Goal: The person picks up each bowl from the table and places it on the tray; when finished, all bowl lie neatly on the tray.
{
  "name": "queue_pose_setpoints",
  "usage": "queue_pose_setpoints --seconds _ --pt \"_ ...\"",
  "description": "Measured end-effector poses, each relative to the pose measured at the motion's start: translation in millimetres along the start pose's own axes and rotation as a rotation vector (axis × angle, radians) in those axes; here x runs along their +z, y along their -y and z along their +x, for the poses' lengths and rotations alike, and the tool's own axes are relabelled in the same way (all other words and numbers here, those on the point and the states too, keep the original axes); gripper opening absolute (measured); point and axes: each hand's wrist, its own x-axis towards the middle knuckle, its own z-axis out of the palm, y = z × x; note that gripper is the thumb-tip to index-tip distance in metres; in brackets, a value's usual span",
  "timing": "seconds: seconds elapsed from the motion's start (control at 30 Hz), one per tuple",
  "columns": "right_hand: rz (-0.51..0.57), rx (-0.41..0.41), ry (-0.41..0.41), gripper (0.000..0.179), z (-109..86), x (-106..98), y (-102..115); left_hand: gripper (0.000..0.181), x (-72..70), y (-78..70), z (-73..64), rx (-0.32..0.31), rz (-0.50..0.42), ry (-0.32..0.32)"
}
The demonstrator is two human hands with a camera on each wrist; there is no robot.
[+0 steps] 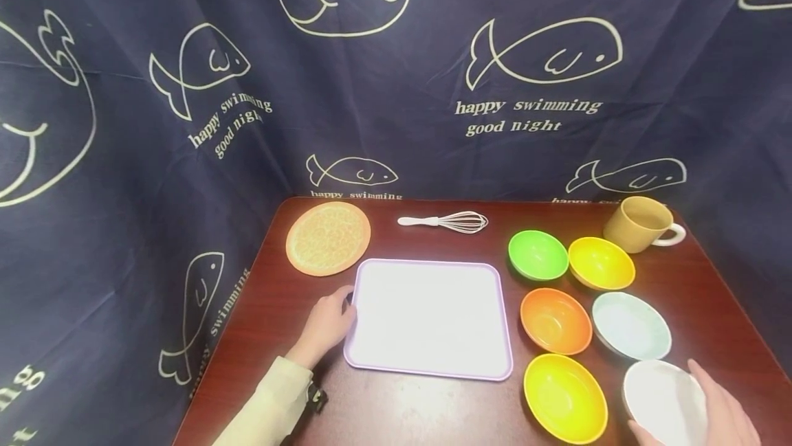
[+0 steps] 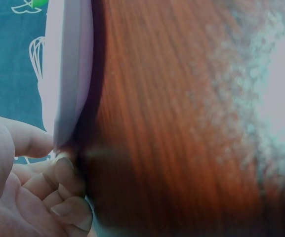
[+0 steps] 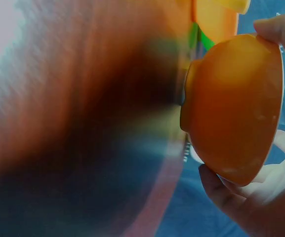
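The left hand pinches a purple-rimmed tray while the right hand grips a white-lined orange bowl, a yellow bowl left of that grip.

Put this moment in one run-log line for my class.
left hand: holds purple-rimmed tray by its edge | right hand: holds white-lined bowl | whisk: on table, beyond tray

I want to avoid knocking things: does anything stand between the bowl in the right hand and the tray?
Yes: in the head view, the nearer yellow bowl stands between the held bowl and the tray. The orange bowl, just beyond that yellow one, also stands on that side.
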Motion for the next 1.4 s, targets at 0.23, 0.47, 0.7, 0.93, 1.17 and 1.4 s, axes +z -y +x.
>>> queue_pose_setpoints --seconds 0.23,0.47,0.7,0.93,1.17,1.4 --pt "0.004 -0.075 0.064 0.145 26.7 -44.7 35.7 0.039 -3.6 0.5 2.7 0.015 -0.013 0.011" --pt "0.238 -0.455 0.012 0.127 59.6 -70.5 105.6 0.039 -6.3 0.6 3.0 0.01 -0.009 0.014" --pt "0.264 -0.679 0.066 0.119 82.4 -54.8 190.8 0.038 -8.4 3.1 3.1 0.026 -0.019 0.015" --pt "0.241 -0.862 0.202 0.11 101.8 -16.2 260.4 0.038 -9.4 3.2 2.8 0.032 -0.033 0.026" --pt "0.227 -0.946 0.28 0.113 103.8 29.8 317.1 0.037 -9.7 3.4 2.1 0.037 -0.047 0.014" --pt "0.197 -0.962 0.36 0.117 100.7 62.8 353.7 0.038 -9.4 3.7 3.5 0.035 -0.056 0.026"
